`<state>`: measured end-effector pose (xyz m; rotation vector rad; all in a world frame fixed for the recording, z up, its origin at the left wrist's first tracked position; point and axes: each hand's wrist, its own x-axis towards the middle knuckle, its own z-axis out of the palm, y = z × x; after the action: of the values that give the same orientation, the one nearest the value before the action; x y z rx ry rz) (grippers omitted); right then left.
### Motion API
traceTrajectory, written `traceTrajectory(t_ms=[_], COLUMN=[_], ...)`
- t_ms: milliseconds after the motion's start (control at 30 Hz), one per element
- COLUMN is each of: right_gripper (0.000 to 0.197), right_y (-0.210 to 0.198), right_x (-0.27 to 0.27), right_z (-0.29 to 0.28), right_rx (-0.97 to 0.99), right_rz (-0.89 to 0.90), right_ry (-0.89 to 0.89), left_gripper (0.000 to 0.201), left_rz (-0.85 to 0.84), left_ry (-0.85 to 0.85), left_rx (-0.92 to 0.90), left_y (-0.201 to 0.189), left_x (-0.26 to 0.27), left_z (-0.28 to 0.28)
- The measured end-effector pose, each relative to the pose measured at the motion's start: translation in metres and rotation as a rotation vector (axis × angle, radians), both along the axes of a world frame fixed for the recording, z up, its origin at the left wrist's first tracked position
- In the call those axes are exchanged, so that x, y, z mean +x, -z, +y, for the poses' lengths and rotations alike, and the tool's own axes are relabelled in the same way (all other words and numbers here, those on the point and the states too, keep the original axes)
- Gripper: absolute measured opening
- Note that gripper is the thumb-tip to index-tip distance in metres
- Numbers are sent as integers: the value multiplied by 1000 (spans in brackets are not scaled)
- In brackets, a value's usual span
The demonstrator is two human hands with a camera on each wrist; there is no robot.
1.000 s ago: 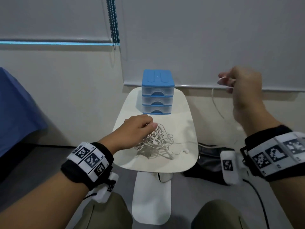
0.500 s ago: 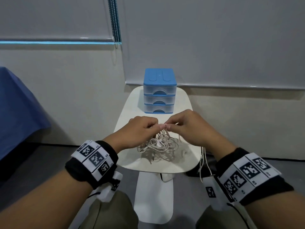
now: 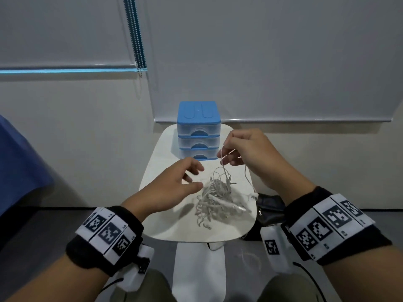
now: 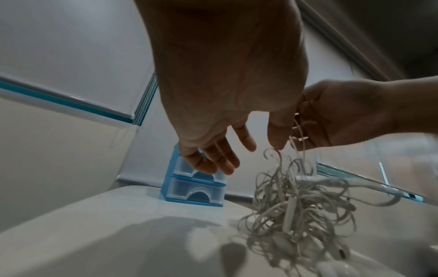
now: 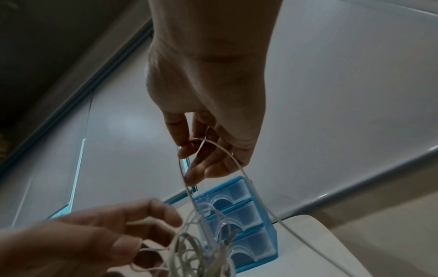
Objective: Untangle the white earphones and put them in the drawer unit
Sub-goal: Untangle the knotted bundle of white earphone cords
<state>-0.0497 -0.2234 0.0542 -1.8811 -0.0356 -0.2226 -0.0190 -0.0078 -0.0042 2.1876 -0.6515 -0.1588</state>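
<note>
The white earphones (image 3: 214, 199) are a tangled bundle on the white table (image 3: 165, 225), in front of the blue three-drawer unit (image 3: 198, 129), whose drawers are all closed. My right hand (image 3: 224, 149) is raised above the bundle and pinches a loop of cord between thumb and fingers (image 5: 187, 165). The cord runs down into the tangle (image 5: 201, 253). My left hand (image 3: 196, 176) hovers just left of the bundle with fingers spread, holding nothing (image 4: 246, 153). I cannot tell whether the bundle (image 4: 303, 215) rests on the table or hangs just above it.
One cord end trails over the table's right edge (image 3: 253, 194). A black bag (image 3: 269, 211) lies on the floor to the right of the table. Blue cloth (image 3: 17, 162) fills the far left. A bead chain (image 3: 136, 40) hangs beside the roller blinds behind.
Both hands were pinching cords together over the bundle. The right hand has since risen towards the drawer unit with a loop, and the left hand has let go and spread its fingers.
</note>
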Motion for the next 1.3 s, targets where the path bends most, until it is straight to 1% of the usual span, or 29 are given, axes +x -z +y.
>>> traceTrajectory(t_ms=[67, 133, 233, 300, 333, 367, 433, 467, 567, 633, 667, 700, 800, 967, 1000, 1067, 1167, 1233, 1300], right_gripper=[21, 22, 24, 25, 24, 22, 21, 24, 28, 26, 25, 23, 19, 41, 41, 35, 29, 28, 27], right_y=[-1, -4, -11, -15, -17, -19, -21, -21, -21, -21, -21, -20, -11, 12, 17, 29, 43, 51, 59], right_x=[-1, -2, -5, -6, -8, -9, -11, -12, -15, -18, -19, -20, -19, -13, -12, -10, -7, -5, -3], right_z=[2, 4, 4, 3, 3, 1, -2, -4, -7, -8, -8, -8, -5, 10, 14, 19, 20, 20, 20], right_rx=[-90, -139, -184, -213, -241, -268, -301, -315, -356, -384, -399, -414, -465, -480, -484, -473, -417, -375, -339], right_rz=[-6, -18, -43, -54, -60, -64, -71, -71, -44, 15, 66, 124, 271, 380, 383, 350, 304, 331, 368], right_ry=[-15, -13, 8, 38, 55, 67, 67, 59, 40, 15, -8, -43, -161, -292, -313, -329, -295, -294, -291], left_gripper=[40, 53, 59, 64, 61, 54, 30, 24, 28, 29, 30, 31, 31, 33, 33, 33, 31, 25, 17], left_rz=[-27, -30, -5, -6, -8, -17, -81, -118, -269, -396, -434, -433, -329, -268, -252, -199, -91, 1, 55], left_ry=[53, 133, 216, 209, 189, 162, 91, 45, -104, -172, -198, -226, -303, -357, -362, -363, -342, -293, -267], left_rx=[24, 55, 106, 155, 177, 197, 227, 246, 312, 265, 234, 208, 160, 132, 117, 74, -15, -113, -189], left_y=[0, 0, -1, -1, 0, 1, 3, 4, 11, 16, 18, 20, 20, 18, 17, 19, 21, 22, 25], left_x=[-1, 0, -1, -1, -1, 1, 5, 7, 6, 2, 1, 0, 1, -4, -5, -7, -11, -15, -17], left_z=[-9, -18, -29, -33, -33, -33, -30, -28, -22, -18, -16, -14, -12, -16, -17, -19, -18, -13, -8])
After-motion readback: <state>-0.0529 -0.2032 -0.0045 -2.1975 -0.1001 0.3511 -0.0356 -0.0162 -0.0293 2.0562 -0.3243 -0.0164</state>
